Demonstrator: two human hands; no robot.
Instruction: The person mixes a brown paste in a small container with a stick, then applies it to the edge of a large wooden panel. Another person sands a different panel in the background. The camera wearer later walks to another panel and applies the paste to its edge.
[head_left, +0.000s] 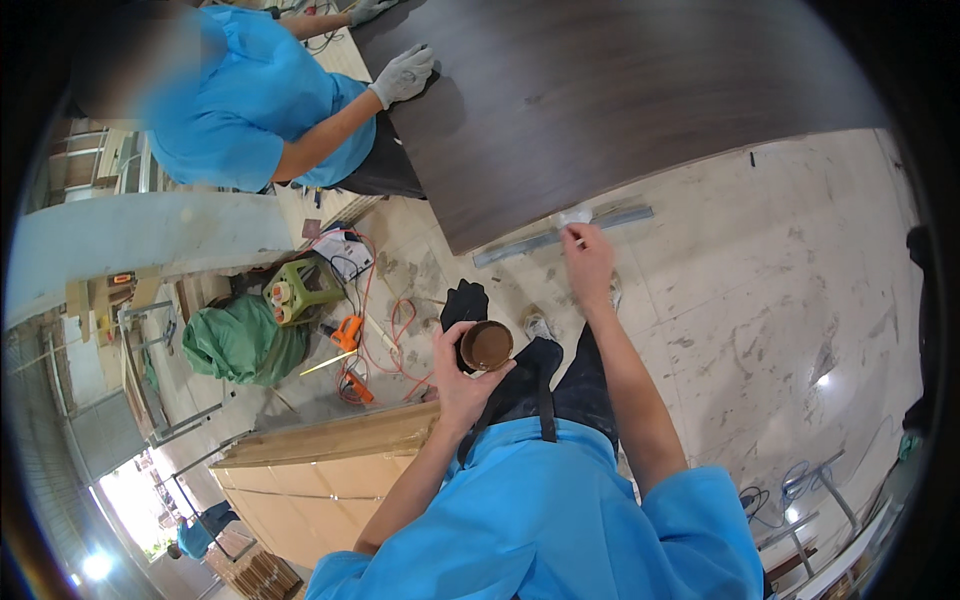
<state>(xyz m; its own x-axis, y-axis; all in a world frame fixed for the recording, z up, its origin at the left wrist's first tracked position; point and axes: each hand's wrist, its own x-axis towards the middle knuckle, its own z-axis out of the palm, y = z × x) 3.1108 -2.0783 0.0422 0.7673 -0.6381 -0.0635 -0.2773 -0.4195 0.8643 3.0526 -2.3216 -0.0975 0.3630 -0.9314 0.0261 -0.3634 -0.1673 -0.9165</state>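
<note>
My left hand (462, 396) is wrapped round a small round cup (487, 346) with a brown inside; whether that is liquid or the bare bottom I cannot tell. Something black, like a glove (465, 300), shows just beyond the cup, beside my fingers. My right hand (588, 264) reaches out toward the near edge of a large dark brown board (620, 100), its fingers pinched together. A whitish, partly see-through thing (573, 215) shows at those fingertips; I cannot make out what it is or whether the fingers hold it.
A co-worker in a blue shirt (280, 100) rests a gloved hand (404, 75) on the board. A grey metal bar (620, 216) shows below the board's edge. To the left are a green bag (245, 340), a green machine (300, 292), an orange tool (347, 333), cords and stacked panels (310, 480).
</note>
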